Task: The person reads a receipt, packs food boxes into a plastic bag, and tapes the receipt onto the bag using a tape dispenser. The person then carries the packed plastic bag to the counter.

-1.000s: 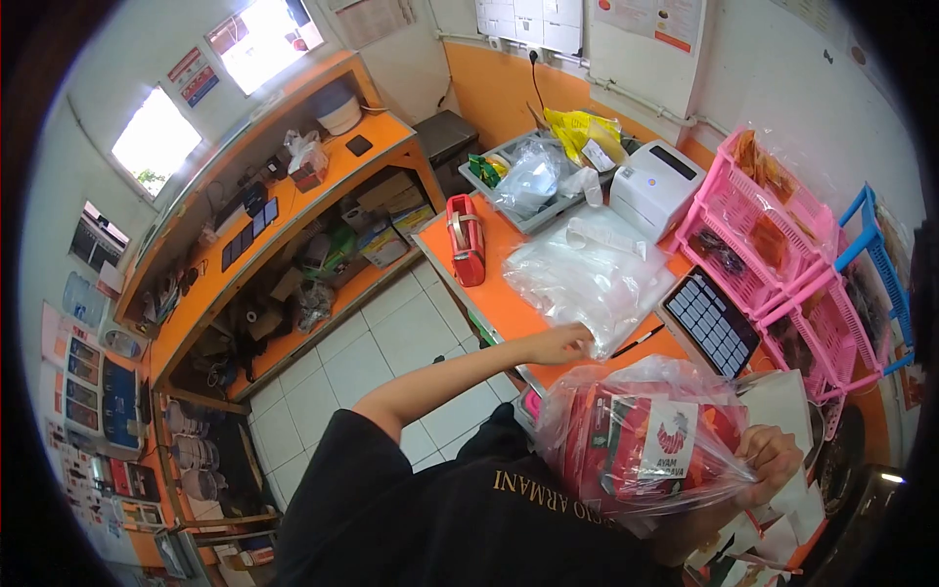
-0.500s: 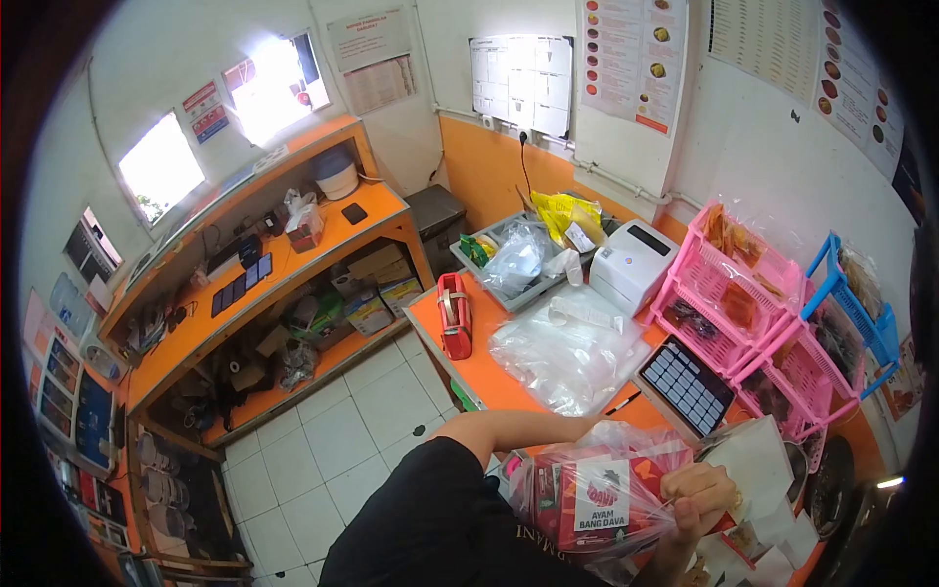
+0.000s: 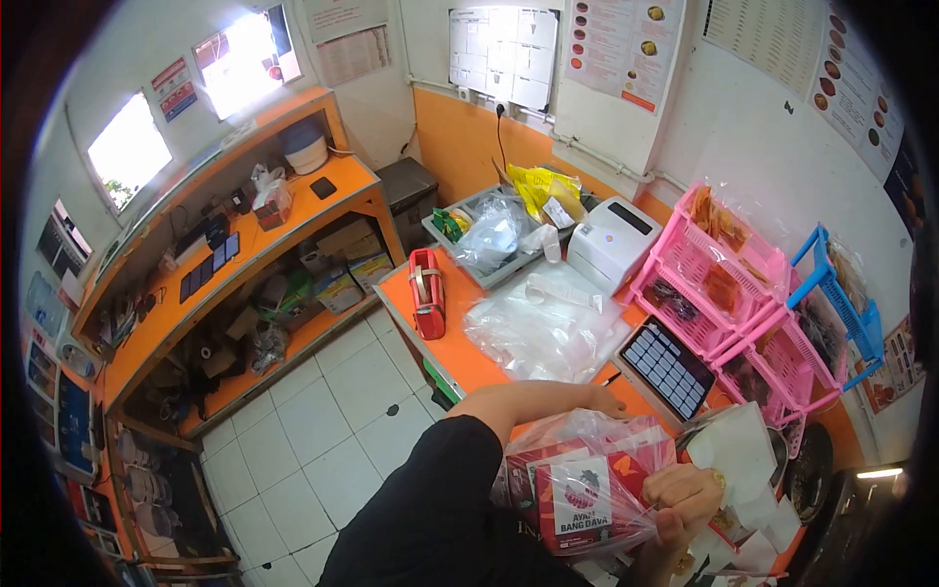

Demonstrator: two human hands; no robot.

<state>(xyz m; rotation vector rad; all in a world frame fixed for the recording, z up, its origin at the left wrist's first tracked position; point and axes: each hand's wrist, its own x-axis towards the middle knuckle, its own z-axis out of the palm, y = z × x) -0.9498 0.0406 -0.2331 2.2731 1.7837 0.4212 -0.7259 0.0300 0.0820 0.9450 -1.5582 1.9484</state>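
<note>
A clear plastic bag (image 3: 523,470) with red boxes inside, one labelled "AYAM BANG DAVA" (image 3: 582,494), is in front of my body. My right hand (image 3: 685,494) is closed around its gathered plastic on the right side. My left hand (image 3: 604,401) is just beyond the bag, near a dark pen (image 3: 609,380) and the front edge of a stack of clear plastic bags (image 3: 538,328). Its fingers are partly hidden, so its grip does not show.
A tablet (image 3: 667,367) lies right of the stack. Behind are a white printer (image 3: 611,245), a grey tray (image 3: 489,277) and pink baskets (image 3: 724,284). A red case (image 3: 426,293) lies left; open paper boxes (image 3: 738,450) are at the right.
My left hand has moved off the plastic stack toward the far side of the held bag. The held bag has shifted left and lower in view. The camera view has also shifted.
</note>
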